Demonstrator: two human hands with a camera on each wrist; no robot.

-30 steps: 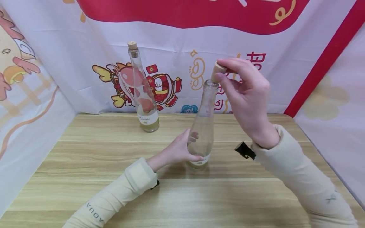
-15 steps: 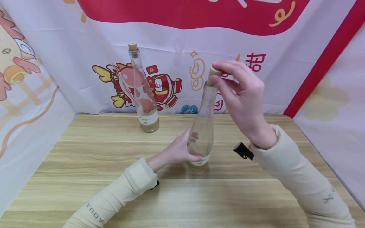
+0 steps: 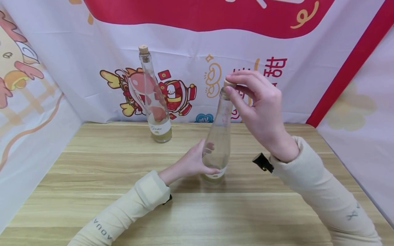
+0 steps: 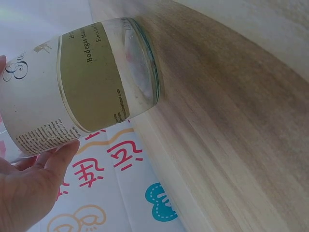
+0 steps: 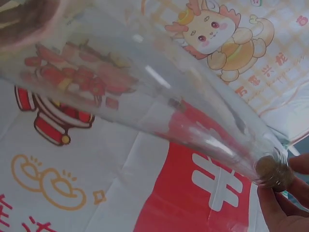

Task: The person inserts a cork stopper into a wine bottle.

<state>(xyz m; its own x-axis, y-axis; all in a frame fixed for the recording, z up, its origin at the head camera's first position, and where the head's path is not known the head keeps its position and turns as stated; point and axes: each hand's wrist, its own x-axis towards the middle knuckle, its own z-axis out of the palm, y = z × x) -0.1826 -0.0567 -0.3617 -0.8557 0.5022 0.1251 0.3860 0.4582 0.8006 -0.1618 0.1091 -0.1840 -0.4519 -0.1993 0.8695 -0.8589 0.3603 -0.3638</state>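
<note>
A clear glass bottle (image 3: 217,140) stands upright on the wooden table, with my left hand (image 3: 191,161) gripping its lower body. In the left wrist view its white and olive paper label (image 4: 89,82) shows just above the glass base. At the bottle's mouth, my right hand (image 3: 261,107) pinches a cork (image 3: 228,83) between thumb and fingers. The right wrist view looks along the neck, where the cork's lower end sits inside the glass and the right fingertips (image 5: 271,212) are around the rim.
A second clear bottle (image 3: 157,106) stands at the back left of the table (image 3: 101,164), a cork (image 3: 143,50) in its mouth. Printed cloth (image 3: 184,41) hangs close behind the table and along both sides.
My right hand has brought the cork left and down from the rim's right side into the bottle's mouth, where it now sits lower. The left hand and the bottle have stayed still.
</note>
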